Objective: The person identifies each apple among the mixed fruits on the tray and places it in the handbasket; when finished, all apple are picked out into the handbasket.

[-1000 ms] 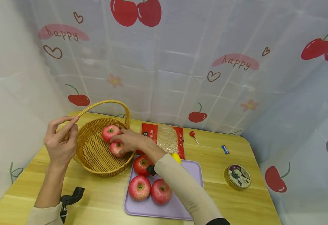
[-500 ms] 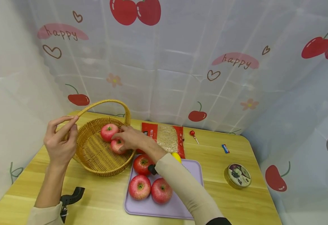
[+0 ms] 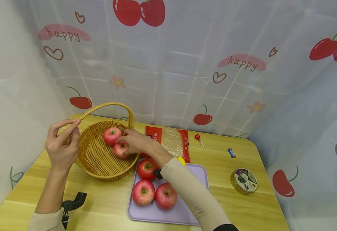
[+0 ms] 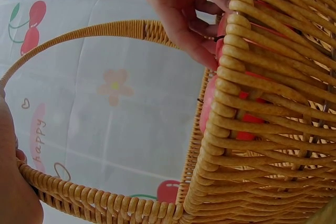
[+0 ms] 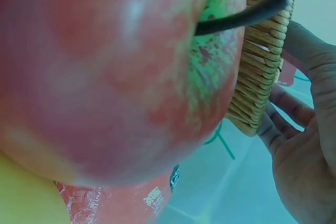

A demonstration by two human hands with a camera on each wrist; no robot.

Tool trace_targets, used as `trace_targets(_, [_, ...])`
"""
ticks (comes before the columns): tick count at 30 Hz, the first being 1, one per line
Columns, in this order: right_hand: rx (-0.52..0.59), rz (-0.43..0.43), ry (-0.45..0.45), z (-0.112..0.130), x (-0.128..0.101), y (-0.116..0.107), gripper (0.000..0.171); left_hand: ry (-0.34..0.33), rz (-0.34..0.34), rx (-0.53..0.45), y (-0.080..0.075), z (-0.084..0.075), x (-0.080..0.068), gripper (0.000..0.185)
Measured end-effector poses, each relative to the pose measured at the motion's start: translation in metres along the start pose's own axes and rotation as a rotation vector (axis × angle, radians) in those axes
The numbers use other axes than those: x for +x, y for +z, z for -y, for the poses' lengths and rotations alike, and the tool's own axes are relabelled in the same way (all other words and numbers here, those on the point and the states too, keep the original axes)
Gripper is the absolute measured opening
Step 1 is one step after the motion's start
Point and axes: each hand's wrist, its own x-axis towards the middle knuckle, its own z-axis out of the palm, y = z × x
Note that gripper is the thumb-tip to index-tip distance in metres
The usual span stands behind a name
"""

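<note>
A: Where are the hands, and what are they doing?

B: The left hand point(image 3: 62, 142) holds the left part of the arched handle point(image 3: 109, 104) of a wicker basket point(image 3: 104, 177), thumb and fingers closed about it. The right hand point(image 3: 135, 141) is over the basket's right rim, its fingers curled on a red apple point(image 3: 119, 150) inside, gripping it.

A: Which way does that apple lie from each hand?

B: Right under the right hand's fingers, by the basket's right wall, so the right hand is clearly nearer. From the left hand, it lies to the right, across the woven floor. It is round, with no long axis to speak of. Whether it rests or is slightly raised, I cannot tell.

A: Anything close beside it?

B: A second apple point(image 3: 112, 136) sits just beyond and a little left, near the fingertips. The fingers partly hide whether the two touch.

A: And outside the basket?

B: Three more apples point(image 3: 143, 192) on a purple tray point(image 3: 182, 217), which the right forearm crosses.
</note>
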Motion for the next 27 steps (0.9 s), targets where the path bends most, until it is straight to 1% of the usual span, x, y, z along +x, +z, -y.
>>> trace_targets(6, [0.030,-0.001,-0.003,-0.002,-0.001,-0.002,0.052,-0.002,-0.008,0.002,0.002,-0.007,0.003,0.018])
trace_targets(12, [0.093,-0.009,-0.026,-0.007,-0.001,-0.004,0.051,0.000,-0.009,-0.003,0.004,-0.015,0.006,0.018])
trace_targets(16, [0.132,-0.021,-0.042,-0.011,-0.002,-0.008,0.052,0.000,-0.012,-0.005,0.004,-0.016,0.008,0.017])
trace_targets(20, [0.167,-0.034,-0.059,-0.014,-0.005,-0.013,0.049,-0.007,-0.012,-0.008,0.004,-0.017,0.008,0.017])
trace_targets(27, [0.183,-0.052,-0.094,-0.015,-0.016,-0.023,0.047,-0.010,0.000,-0.007,0.003,-0.018,0.008,0.017])
